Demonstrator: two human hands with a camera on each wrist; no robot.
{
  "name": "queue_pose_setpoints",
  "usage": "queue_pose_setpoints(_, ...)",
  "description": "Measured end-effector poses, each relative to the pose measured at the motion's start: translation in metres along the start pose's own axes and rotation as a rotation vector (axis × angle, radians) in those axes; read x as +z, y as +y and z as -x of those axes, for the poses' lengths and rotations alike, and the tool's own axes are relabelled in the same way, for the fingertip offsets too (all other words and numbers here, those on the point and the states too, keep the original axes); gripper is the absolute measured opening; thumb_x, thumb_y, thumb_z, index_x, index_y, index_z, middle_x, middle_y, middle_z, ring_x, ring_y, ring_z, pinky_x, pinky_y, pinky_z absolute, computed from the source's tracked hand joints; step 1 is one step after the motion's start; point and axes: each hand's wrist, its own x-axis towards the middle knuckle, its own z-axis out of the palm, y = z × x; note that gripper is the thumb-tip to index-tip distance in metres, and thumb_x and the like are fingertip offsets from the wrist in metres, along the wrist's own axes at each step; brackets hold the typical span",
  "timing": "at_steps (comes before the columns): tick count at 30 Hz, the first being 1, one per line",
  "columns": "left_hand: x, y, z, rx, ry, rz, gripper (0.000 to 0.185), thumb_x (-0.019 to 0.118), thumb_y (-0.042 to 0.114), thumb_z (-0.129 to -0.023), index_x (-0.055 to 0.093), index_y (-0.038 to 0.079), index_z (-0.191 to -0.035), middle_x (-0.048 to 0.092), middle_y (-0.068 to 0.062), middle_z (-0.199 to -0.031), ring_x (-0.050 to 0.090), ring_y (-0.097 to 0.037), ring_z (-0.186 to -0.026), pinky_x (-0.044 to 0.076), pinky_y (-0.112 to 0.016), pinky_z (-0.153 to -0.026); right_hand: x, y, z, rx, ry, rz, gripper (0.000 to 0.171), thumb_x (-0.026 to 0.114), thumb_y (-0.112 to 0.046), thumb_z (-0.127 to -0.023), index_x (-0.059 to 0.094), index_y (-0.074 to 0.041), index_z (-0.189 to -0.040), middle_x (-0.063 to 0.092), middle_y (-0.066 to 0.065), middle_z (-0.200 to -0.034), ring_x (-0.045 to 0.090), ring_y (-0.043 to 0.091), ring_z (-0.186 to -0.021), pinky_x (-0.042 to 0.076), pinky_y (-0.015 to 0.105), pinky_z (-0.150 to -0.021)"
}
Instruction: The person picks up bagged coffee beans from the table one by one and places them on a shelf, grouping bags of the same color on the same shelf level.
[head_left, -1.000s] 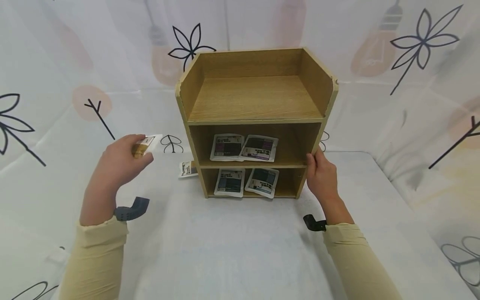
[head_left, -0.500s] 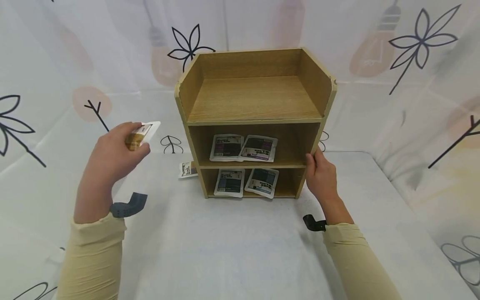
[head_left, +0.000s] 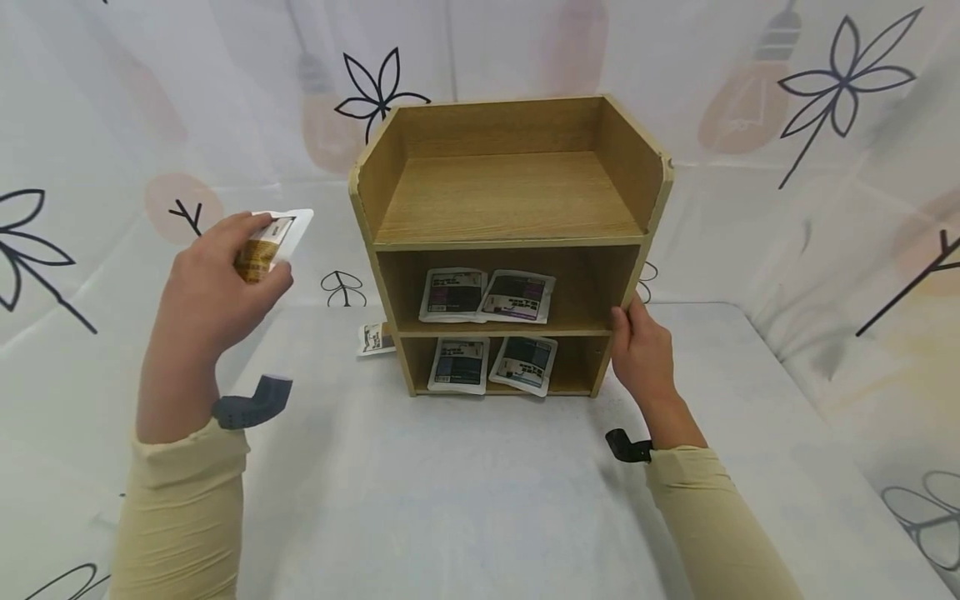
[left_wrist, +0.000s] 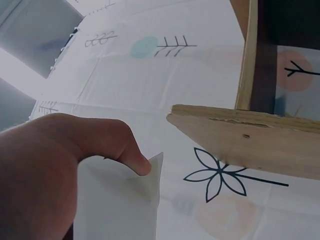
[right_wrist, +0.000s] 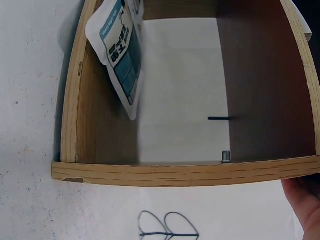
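My left hand (head_left: 251,250) pinches a small white pouch with a brown print (head_left: 281,232), raised in the air left of a wooden three-tier shelf (head_left: 510,200). In the left wrist view my thumb (left_wrist: 132,157) presses the pouch's plain white back (left_wrist: 120,200), with the shelf's side edge (left_wrist: 250,140) close ahead. My right hand (head_left: 626,321) holds the shelf's right side panel at the middle tier. The middle tier holds two pouches (head_left: 452,293) (head_left: 519,296). The bottom tier holds two more (head_left: 459,364) (head_left: 525,363). The top tier is bare.
One more pouch (head_left: 375,338) lies on the white table (head_left: 465,492) beside the shelf's left foot. A printed white cloth backdrop (head_left: 787,125) rises behind. In the right wrist view a teal pouch (right_wrist: 120,50) leans inside the shelf's bottom compartment (right_wrist: 185,172).
My left hand has risen with the pouch, moving up and slightly left. The right hand and the shelf have stayed still.
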Motion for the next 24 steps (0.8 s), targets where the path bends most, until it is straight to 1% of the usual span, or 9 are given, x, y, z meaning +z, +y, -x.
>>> queue_pose_setpoints(5,-0.003,0.008,-0.001,0.038,0.066,0.036,0.054,0.057,0.025,-0.087,0.052,0.015,-0.14,0.052,-0.009,-0.143,0.052,-0.036,-0.103,0.039,-0.044,-0.076,0.0,0.001,0.0,-0.003,0.004,0.003,0.037,0.042,-0.025,-0.104,0.048,-0.001,-0.13,0.065,0.028,-0.115,0.066,0.046,-0.101,0.054,0.058,-0.08)
queue_pose_setpoints(8,-0.004,0.015,-0.003,0.056,0.102,0.05,0.053,0.058,0.024,-0.087,0.053,0.016,-0.139,0.053,-0.007,-0.142,0.053,-0.034,-0.105,0.042,-0.043,-0.078,0.0,0.001,0.0,-0.003,0.006,0.002,0.036,0.042,-0.025,-0.104,0.049,-0.001,-0.13,0.066,0.028,-0.115,0.066,0.046,-0.1,0.054,0.058,-0.08)
queue_pose_setpoints(10,-0.005,0.02,-0.004,0.065,0.123,0.064,0.053,0.058,0.024,-0.087,0.053,0.015,-0.139,0.053,-0.007,-0.142,0.054,-0.034,-0.107,0.045,-0.045,-0.08,0.0,0.001,0.0,0.0,0.005,0.002,0.036,0.042,-0.025,-0.104,0.049,-0.001,-0.13,0.066,0.028,-0.115,0.066,0.046,-0.101,0.054,0.058,-0.08)
queue_pose_setpoints(13,-0.006,0.027,-0.006,0.08,0.156,0.08,0.053,0.059,0.025,-0.087,0.054,0.016,-0.139,0.053,-0.008,-0.142,0.053,-0.034,-0.112,0.046,-0.048,-0.083,0.001,0.001,0.0,0.008,-0.001,0.002,0.037,0.042,-0.026,-0.104,0.048,-0.002,-0.131,0.065,0.027,-0.116,0.066,0.045,-0.102,0.054,0.057,-0.081)
queue_pose_setpoints(16,-0.008,0.033,-0.009,0.096,0.191,0.102,0.052,0.06,0.025,-0.086,0.056,0.015,-0.137,0.053,-0.008,-0.143,0.052,-0.033,-0.123,0.045,-0.053,-0.089,0.001,0.002,0.0,0.007,0.002,-0.001,0.038,0.042,-0.026,-0.104,0.048,-0.002,-0.132,0.066,0.028,-0.114,0.067,0.045,-0.099,0.055,0.057,-0.078)
queue_pose_setpoints(20,-0.007,0.041,-0.012,0.117,0.231,0.12,0.052,0.061,0.026,-0.084,0.058,0.016,-0.135,0.052,-0.005,-0.145,0.047,-0.026,-0.134,0.042,-0.053,-0.096,0.002,0.003,0.001,-0.015,0.023,-0.002,0.038,0.043,-0.024,-0.104,0.048,0.0,-0.133,0.067,0.029,-0.108,0.068,0.045,-0.093,0.055,0.058,-0.073)
queue_pose_setpoints(24,-0.005,0.05,-0.016,0.151,0.27,0.146,0.051,0.062,0.025,-0.084,0.059,0.015,-0.134,0.051,-0.004,-0.145,0.044,-0.021,-0.137,0.043,-0.051,-0.102,0.002,0.003,0.001,-0.022,0.028,0.001,0.037,0.042,-0.022,-0.104,0.048,0.0,-0.133,0.067,0.029,-0.107,0.068,0.046,-0.092,0.055,0.058,-0.072)
